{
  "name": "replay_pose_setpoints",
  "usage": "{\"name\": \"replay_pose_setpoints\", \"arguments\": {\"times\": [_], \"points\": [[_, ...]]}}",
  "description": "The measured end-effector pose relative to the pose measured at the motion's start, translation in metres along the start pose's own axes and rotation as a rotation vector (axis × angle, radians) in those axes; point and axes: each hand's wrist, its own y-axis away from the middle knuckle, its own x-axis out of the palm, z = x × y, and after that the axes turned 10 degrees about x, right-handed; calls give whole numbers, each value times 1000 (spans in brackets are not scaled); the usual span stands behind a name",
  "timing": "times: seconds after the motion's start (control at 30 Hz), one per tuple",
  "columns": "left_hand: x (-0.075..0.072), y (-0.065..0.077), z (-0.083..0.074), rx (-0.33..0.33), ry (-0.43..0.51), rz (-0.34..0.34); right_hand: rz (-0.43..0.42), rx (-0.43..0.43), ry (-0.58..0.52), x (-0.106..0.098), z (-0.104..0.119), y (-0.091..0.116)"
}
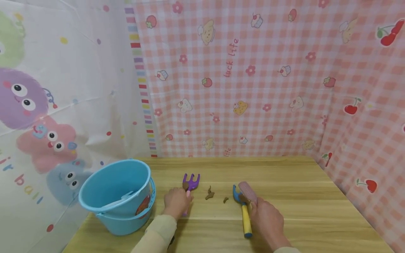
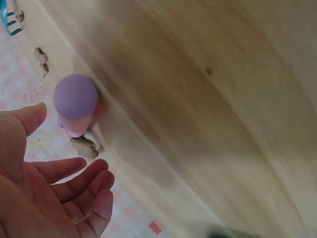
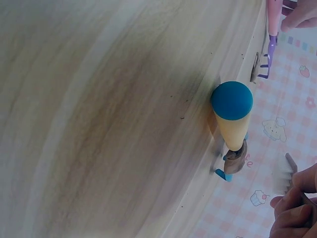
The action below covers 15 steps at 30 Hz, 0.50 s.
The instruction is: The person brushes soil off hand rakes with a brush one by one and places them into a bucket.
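My left hand (image 1: 175, 203), fingers loosely bent, is beside the pink handle of a small purple toy rake (image 1: 191, 183). The left wrist view shows a gap between hand and handle. A brown clump (image 2: 85, 147) lies at that rake's head. My right hand (image 1: 269, 218) grips a brush (image 1: 248, 192) with a pinkish back; its pale bristles (image 3: 283, 177) show in the right wrist view. The brush is over the head of a blue toy rake with a yellow handle (image 1: 246, 219). Another brown clump (image 3: 236, 157) sits at the blue head.
A light blue bucket (image 1: 117, 223) stands at the left, a pale tool (image 1: 118, 201) inside it. Small brown bits (image 1: 209, 194) lie between the rakes. Patterned cloth (image 1: 272, 88) hangs behind and beside the wooden table (image 1: 303, 196). Something dark (image 1: 171, 240) shows near the left sleeve.
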Motion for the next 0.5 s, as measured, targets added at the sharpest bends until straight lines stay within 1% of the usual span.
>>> {"name": "replay_pose_setpoints", "arguments": {"times": [0.13,0.3,0.4,0.5], "points": [[6,0,-6,-10,-19,0,4,3,5,-1,-1,0],[11,1,-12,27,-68,-8,-7,-8,3,-1,-3,1],[15,1,-13,42,-67,-29,-25,-20,-2,-2,-4,3],[18,0,-13,32,-42,-38,-38,-26,1,-2,-5,3]]}}
